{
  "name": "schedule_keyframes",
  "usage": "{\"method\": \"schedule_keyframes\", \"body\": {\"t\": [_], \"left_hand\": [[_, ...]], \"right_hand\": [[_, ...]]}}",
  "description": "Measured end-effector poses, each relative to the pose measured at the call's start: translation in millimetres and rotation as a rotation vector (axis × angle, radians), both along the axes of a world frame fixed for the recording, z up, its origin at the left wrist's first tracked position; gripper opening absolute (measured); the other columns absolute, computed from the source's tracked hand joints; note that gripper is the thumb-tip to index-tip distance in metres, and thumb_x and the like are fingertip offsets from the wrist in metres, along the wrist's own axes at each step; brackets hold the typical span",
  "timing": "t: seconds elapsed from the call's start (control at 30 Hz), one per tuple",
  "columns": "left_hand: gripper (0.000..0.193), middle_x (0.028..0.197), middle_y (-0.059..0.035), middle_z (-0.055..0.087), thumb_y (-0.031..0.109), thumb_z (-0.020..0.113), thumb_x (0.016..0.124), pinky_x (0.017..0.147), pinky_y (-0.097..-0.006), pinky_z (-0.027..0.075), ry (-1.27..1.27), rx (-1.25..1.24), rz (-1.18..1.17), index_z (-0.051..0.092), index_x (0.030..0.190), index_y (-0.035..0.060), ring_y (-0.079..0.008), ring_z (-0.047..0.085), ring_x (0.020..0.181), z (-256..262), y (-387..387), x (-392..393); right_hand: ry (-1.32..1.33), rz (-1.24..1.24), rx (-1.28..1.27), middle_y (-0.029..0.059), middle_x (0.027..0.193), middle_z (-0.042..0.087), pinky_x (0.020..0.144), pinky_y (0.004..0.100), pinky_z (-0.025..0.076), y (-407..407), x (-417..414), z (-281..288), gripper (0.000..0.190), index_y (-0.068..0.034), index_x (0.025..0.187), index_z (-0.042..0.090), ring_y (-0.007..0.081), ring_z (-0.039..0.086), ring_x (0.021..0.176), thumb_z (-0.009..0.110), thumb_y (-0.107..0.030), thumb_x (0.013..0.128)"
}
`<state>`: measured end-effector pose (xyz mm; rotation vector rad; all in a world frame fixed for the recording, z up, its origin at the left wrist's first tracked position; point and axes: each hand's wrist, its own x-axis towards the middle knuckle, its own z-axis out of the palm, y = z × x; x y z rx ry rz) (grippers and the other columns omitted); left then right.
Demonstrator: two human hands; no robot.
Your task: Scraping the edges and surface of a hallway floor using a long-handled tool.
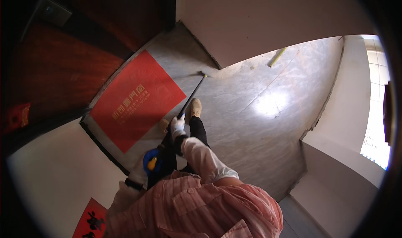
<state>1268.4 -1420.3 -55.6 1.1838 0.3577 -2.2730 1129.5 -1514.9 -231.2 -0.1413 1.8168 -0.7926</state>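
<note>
My right hand (pixel 178 125), in a whitish glove with some blue at the fingers, is closed around a long black pole (pixel 194 94). The pole slants down to the floor and has a small yellow part at its far end. A dark, blurred shape (pixel 201 73) lies at that end; whether it is a tool head is unclear. My left forearm reaches down at the left towards a blue object with a yellow part (pixel 152 163). My left hand cannot be made out there, nor whether it holds that object.
A red mat (pixel 138 100) with gold writing lies before a dark reddish-brown door (pixel 62 59). Pale walls (pixel 251 21) with rough lower edges border the grey floor (pixel 232 134). A yellow-green stick (pixel 277 57) lies further off. My beige shoes (pixel 196 107) stand near the mat.
</note>
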Motion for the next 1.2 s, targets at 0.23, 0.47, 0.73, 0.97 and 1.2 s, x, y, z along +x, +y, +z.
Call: {"method": "schedule_keyframes", "body": {"t": [0.23,0.47,0.73,0.97,1.2], "left_hand": [[0.025,0.074,-0.0071,0.057,0.030,0.050,0.083,0.050,-0.0199,0.045,-0.377,-0.066,-0.102,0.053,0.098,0.0095,-0.0128,0.054,0.056,21.2,-66.5,-5.6],[0.025,0.065,-0.0052,0.056,0.027,0.048,0.084,0.041,-0.0173,0.041,-0.459,-0.105,-0.113,0.053,0.095,0.0060,-0.0088,0.051,0.049,41.7,-118.2,17.2],[0.035,0.073,-0.0096,0.058,0.032,0.048,0.084,0.048,-0.0213,0.046,-0.349,-0.120,-0.080,0.048,0.112,0.0116,-0.0148,0.056,0.054,-3.9,-43.9,41.8],[0.029,0.073,-0.0076,0.058,0.031,0.048,0.084,0.048,-0.0216,0.044,-0.367,-0.169,-0.114,0.050,0.106,0.0109,-0.0127,0.055,0.057,-5.4,-70.4,5.5],[0.027,0.070,-0.0065,0.057,0.030,0.048,0.084,0.043,-0.0207,0.042,-0.252,-0.063,-0.149,0.050,0.103,0.0108,-0.0125,0.053,0.052,-1.0,-56.9,27.8]], "right_hand": [[-0.257,-0.196,-0.190,0.0039,0.058,0.046,0.035,0.0322,0.039,-43.8,4.8,-31.7,0.052,-0.023,0.125,0.029,0.0175,0.044,0.039,0.040,-0.007,0.077],[-0.884,-0.440,-0.029,0.0055,0.059,0.044,0.038,0.0342,0.040,-90.7,16.1,-42.8,0.048,-0.026,0.123,0.024,0.0191,0.044,0.042,0.041,-0.011,0.081],[-0.600,-0.393,-0.164,0.0066,0.073,0.052,0.041,0.0371,0.042,-37.8,33.1,-34.4,0.060,-0.023,0.130,0.021,0.0202,0.049,0.049,0.038,-0.002,0.076],[-0.259,-0.198,-0.147,0.0038,0.058,0.046,0.034,0.0312,0.036,-70.5,0.4,-69.1,0.053,-0.021,0.124,0.030,0.0160,0.043,0.039,0.041,-0.004,0.074],[0.199,0.090,-0.149,0.0043,0.073,0.055,0.047,0.0345,0.044,-46.5,44.5,-15.3,0.060,-0.024,0.130,0.026,0.0172,0.054,0.056,0.041,-0.005,0.075]]}}
